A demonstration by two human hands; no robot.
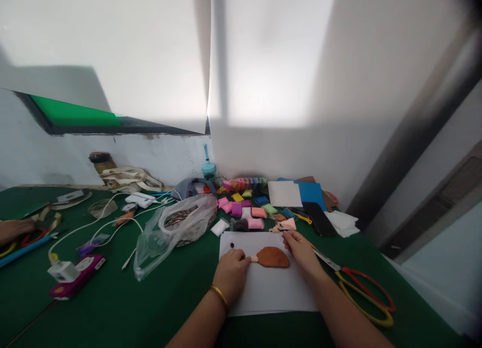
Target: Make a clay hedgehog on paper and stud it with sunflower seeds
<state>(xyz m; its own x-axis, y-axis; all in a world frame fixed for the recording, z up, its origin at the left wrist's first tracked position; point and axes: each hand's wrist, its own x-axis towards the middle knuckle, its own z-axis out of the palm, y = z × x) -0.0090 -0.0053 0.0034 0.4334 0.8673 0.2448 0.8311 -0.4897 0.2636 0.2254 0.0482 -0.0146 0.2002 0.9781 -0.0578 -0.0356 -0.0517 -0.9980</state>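
A stack of white paper (263,298) lies on the green tabletop, and on it is a flat brown clay piece (273,257), rounded on top. A small peach clay piece (254,259) meets its left end. My left hand (230,272), with a gold bangle at the wrist, rests on the paper. Its fingers are bent, and the thumb sticks out against the peach piece. Just beyond the brown shape's right side, my right hand (299,247) has its fingertips pinched together near the paper's top edge; whatever is between them is hidden. A small black ball (232,245) sits at the paper's upper left.
Scissors (361,287) with red and yellow handles lie to the right. Several coloured clay packets (256,223) are behind the paper. Leftward are a plastic bag (158,237), white cables, and a magenta power strip (81,277). Another person's hand (17,231) shows at the far left.
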